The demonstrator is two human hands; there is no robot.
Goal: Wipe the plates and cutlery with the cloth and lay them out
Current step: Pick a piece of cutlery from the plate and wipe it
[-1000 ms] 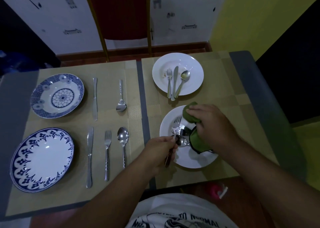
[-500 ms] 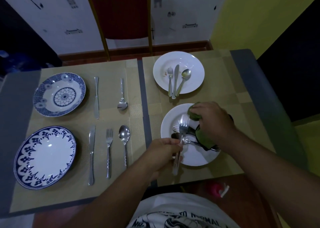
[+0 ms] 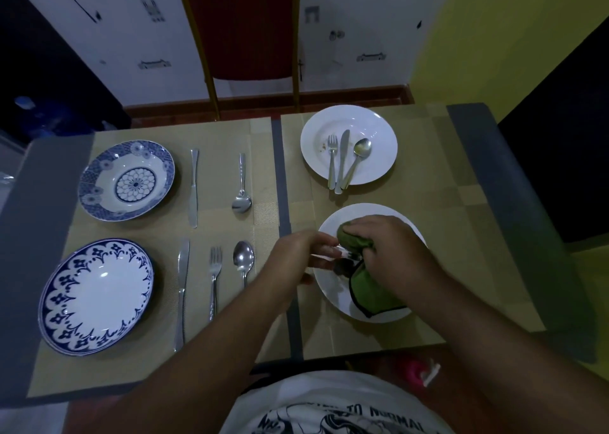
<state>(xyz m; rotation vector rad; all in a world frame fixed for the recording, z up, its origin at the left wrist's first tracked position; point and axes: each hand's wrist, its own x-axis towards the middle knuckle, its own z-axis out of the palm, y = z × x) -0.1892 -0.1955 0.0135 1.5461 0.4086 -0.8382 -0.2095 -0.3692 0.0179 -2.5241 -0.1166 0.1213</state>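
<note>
Over the near white plate [image 3: 333,297], my right hand [image 3: 392,252] grips the green cloth [image 3: 369,288], wrapped around the head of a fork [image 3: 344,255]. My left hand [image 3: 296,255] holds that fork by its handle. More cutlery lies under the hands, mostly hidden. The far white plate [image 3: 379,130] carries a fork, a knife and a spoon [image 3: 357,157], with crumbs on it. On the left mat lie a blue flower bowl [image 3: 127,180], a blue-rimmed plate [image 3: 95,297], two knives [image 3: 193,186], a fork [image 3: 215,278] and two spoons [image 3: 243,262].
A red chair [image 3: 240,28] stands behind the table's far edge. A grey strip [image 3: 283,183] runs between the two beige mats. A pink object [image 3: 417,369] lies on the floor below the near edge. A dark block stands to the right.
The fork went from upright in my left hand to lying sideways. My right hand closed the cloth over its head, and my left hand moved up toward the plate.
</note>
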